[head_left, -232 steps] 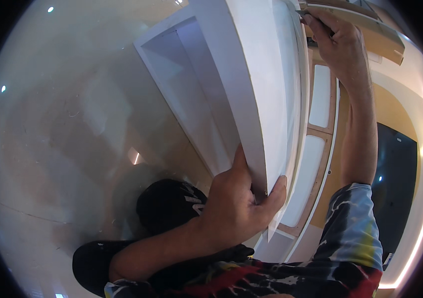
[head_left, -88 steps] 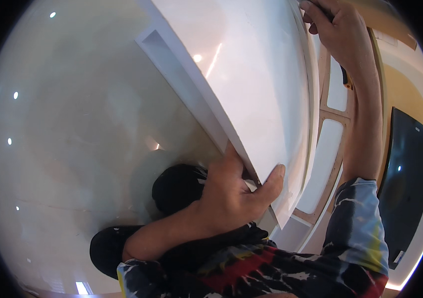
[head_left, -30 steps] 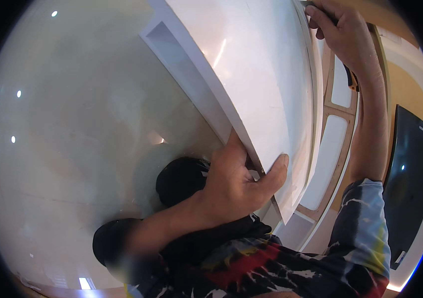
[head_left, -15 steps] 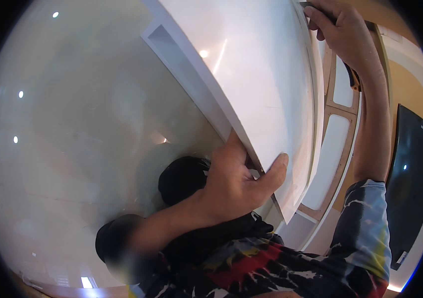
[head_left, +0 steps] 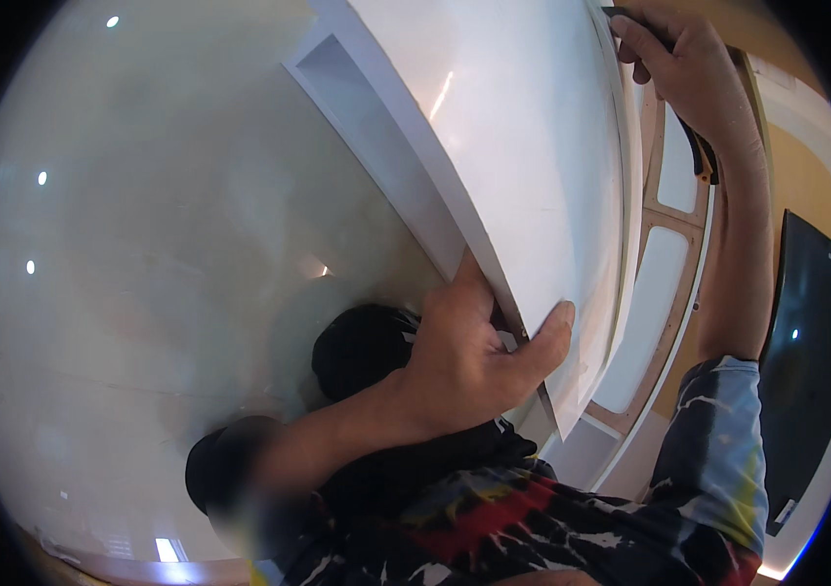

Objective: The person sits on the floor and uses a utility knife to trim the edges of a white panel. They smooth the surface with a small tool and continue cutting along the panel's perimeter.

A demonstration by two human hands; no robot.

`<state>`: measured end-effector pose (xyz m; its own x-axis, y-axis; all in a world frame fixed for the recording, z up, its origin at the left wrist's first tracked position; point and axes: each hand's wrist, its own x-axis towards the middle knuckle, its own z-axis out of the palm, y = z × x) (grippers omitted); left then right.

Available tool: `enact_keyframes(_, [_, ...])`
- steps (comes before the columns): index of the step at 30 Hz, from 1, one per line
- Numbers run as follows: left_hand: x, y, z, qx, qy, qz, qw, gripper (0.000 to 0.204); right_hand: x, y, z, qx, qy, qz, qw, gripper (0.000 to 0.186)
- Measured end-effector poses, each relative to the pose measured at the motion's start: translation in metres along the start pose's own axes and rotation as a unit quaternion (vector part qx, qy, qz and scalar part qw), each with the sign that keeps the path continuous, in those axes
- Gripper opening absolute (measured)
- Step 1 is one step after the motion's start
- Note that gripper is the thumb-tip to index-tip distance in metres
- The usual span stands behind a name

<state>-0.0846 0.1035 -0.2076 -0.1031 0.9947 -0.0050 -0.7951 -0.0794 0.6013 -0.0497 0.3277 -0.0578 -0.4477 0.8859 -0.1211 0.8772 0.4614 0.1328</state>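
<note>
A large glossy white sheet or panel slants across the middle, its lower corner close to my body. My left hand grips its left edge near that corner, thumb on the upper face and fingers hidden underneath. At the panel's far right edge, my right hand pinches a small dark tool tip. Behind the right wrist shows a black-and-orange handle; whether it belongs to the same tool I cannot tell. A white frame-like edge with a recess runs beneath the panel's left side.
Glossy pale floor spreads on the left. My dark shoe stands beside the left hand. Right of the panel is a wooden frame with white inset panels. A large black screen stands at the far right.
My right hand and the dark tool have shifted slightly right and down along the panel's edge. My left hand keeps its grip, with only a small shift in view.
</note>
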Motion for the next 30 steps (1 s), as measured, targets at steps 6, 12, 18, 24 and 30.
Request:
enact_keyframes(6, [-0.005, 0.002, -0.001, 0.011, -0.003, 0.003, 1.000, 0.037, 0.017, 0.000, -0.009, -0.027, -0.052, -0.005, 0.998, 0.017])
enact_keyframes(12, [0.005, 0.005, 0.001, -0.004, 0.001, 0.003, 1.000, 0.035, 0.016, 0.011, -0.007, 0.010, -0.032, 0.022, 0.999, 0.016])
enact_keyframes(18, [-0.001, -0.001, 0.000, 0.019, -0.014, 0.002, 1.000, 0.037, 0.012, -0.001, -0.010, -0.030, -0.070, 0.028, 0.997, 0.016])
enact_keyframes(24, [0.003, 0.007, 0.001, -0.004, -0.010, -0.009, 1.000, 0.041, -0.001, -0.011, -0.008, -0.063, 0.002, -0.021, 0.998, 0.017])
enact_keyframes(30, [-0.002, -0.002, 0.000, -0.009, -0.007, -0.009, 1.000, 0.041, -0.006, -0.007, -0.002, -0.047, -0.002, -0.018, 0.999, 0.018])
